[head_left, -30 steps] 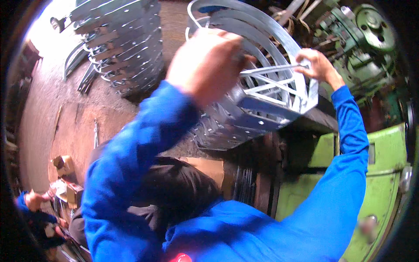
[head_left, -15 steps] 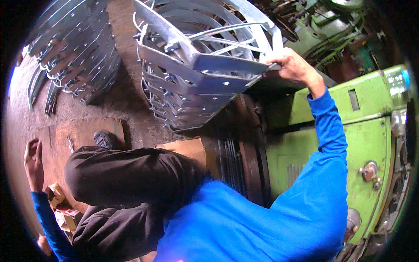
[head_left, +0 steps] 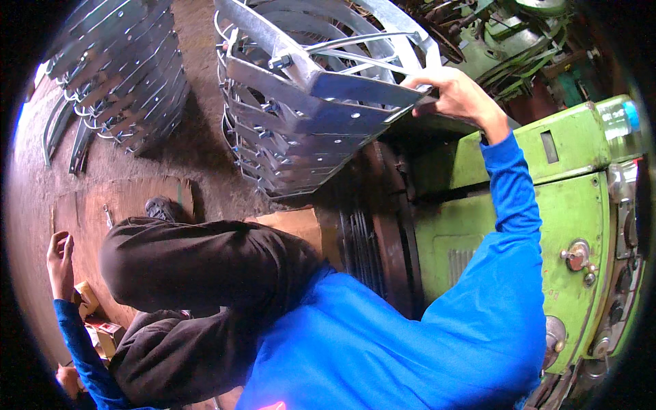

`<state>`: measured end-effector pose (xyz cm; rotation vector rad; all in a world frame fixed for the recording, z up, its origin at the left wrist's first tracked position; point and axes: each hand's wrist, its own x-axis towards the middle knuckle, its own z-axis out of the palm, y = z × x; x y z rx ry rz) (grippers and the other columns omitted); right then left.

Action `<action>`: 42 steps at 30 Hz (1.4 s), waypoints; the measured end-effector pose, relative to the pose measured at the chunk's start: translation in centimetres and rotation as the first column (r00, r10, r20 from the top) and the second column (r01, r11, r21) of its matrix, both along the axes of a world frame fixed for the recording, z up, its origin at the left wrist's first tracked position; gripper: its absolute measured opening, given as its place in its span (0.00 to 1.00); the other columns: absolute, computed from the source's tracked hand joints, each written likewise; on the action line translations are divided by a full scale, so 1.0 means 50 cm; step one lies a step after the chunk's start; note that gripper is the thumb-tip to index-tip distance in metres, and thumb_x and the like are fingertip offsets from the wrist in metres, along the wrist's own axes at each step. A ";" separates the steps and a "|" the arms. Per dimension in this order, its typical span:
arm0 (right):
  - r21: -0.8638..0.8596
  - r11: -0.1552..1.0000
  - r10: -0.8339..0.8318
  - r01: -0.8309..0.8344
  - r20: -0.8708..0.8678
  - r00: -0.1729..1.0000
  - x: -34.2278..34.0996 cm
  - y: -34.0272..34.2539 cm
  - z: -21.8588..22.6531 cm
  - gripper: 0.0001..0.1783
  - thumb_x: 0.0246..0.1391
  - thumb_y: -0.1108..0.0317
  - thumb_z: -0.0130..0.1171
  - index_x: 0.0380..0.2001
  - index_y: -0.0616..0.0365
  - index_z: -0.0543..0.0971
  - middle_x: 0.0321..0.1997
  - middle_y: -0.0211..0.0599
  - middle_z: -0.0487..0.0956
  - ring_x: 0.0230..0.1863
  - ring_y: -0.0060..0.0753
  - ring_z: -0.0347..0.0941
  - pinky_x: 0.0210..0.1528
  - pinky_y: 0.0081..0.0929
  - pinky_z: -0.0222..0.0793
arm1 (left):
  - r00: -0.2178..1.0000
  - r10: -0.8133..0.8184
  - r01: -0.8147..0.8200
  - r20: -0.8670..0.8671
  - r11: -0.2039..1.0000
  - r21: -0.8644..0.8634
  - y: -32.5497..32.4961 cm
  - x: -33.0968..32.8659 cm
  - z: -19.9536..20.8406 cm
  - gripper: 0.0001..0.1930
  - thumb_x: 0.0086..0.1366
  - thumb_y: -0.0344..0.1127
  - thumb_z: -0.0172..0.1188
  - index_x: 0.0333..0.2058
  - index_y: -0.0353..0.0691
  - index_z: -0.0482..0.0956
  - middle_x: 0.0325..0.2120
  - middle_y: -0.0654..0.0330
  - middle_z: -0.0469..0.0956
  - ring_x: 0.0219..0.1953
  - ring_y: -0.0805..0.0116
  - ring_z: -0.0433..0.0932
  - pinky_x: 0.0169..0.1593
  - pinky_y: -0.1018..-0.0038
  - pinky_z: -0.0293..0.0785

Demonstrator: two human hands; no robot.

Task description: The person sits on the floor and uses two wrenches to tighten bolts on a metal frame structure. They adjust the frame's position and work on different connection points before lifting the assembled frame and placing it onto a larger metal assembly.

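Observation:
A tall stack of galvanized metal frames [head_left: 301,147] with bolts and curved strips stands at top centre. My right hand [head_left: 454,99] is at the near right corner of the uppermost frame, its fingers and thumb around that corner. Far to the left, my left hand [head_left: 61,263] is raised over the floor. Its fingers are loosely bent and apart, with nothing in them. The stack hides part of what lies behind it.
A second stack of metal frames [head_left: 130,82] stands at upper left, with loose curved strips [head_left: 58,130] beside it. A green machine [head_left: 512,253] fills the right side. A wrench [head_left: 108,216] lies on a brown board [head_left: 82,205]; small boxes [head_left: 108,336] sit below it.
My left hand has shifted slightly right and down, its fingers bending more. My right hand stays at the frame corner, its fingers somewhat more spread. The view has tilted a little.

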<state>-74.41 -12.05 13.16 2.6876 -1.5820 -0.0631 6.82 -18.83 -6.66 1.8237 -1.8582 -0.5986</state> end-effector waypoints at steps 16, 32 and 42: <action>-0.767 0.618 -0.168 0.171 0.083 0.982 0.168 0.125 -0.248 0.19 0.52 0.48 0.60 0.48 0.31 0.79 0.63 0.26 0.69 0.69 0.45 0.52 0.70 0.54 0.31 | 0.965 -0.226 0.263 -0.135 0.866 0.426 0.050 -0.064 -0.015 0.13 0.66 0.32 0.52 0.46 0.31 0.71 0.32 0.55 0.79 0.35 0.71 0.76 0.41 0.73 0.72; -0.723 0.680 -0.210 0.122 -0.033 0.977 0.171 0.135 -0.418 0.22 0.46 0.55 0.63 0.48 0.33 0.81 0.65 0.20 0.68 0.62 0.48 0.58 0.65 0.54 0.43 | 0.974 -0.158 0.218 -0.164 0.853 0.474 0.096 -0.053 0.004 0.14 0.69 0.34 0.50 0.49 0.33 0.71 0.39 0.53 0.80 0.41 0.68 0.77 0.48 0.72 0.72; -0.600 0.792 -0.083 0.114 0.080 0.993 0.198 0.163 -0.537 0.24 0.44 0.63 0.64 0.50 0.39 0.80 0.64 0.25 0.69 0.53 0.38 0.65 0.60 0.35 0.57 | 0.967 -0.158 0.239 -0.201 0.841 0.486 0.103 -0.042 0.022 0.15 0.70 0.37 0.50 0.49 0.32 0.70 0.41 0.53 0.80 0.45 0.69 0.76 0.52 0.73 0.69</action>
